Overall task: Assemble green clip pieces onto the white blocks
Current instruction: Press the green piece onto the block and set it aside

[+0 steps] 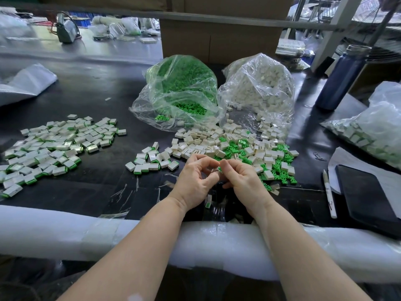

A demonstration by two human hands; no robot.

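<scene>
Clip and block meeting between the fingertips, mid-fit, just above the table.
Left hand and right hand are curled in, tips touching, pinching a small piece with a fleck of green showing; the block itself is mostly hidden, so how far the clip is seated I can't tell; next move looks like a firm squeeze to snap it home, then a toss left; counts: two hands, two open bags beyond them, green clips and white blocks; loose parts just beyond the fingers, too many to count; finished pile well left, dozens; a smaller finished cluster near the left hand, roughly a dozen.
</scene>
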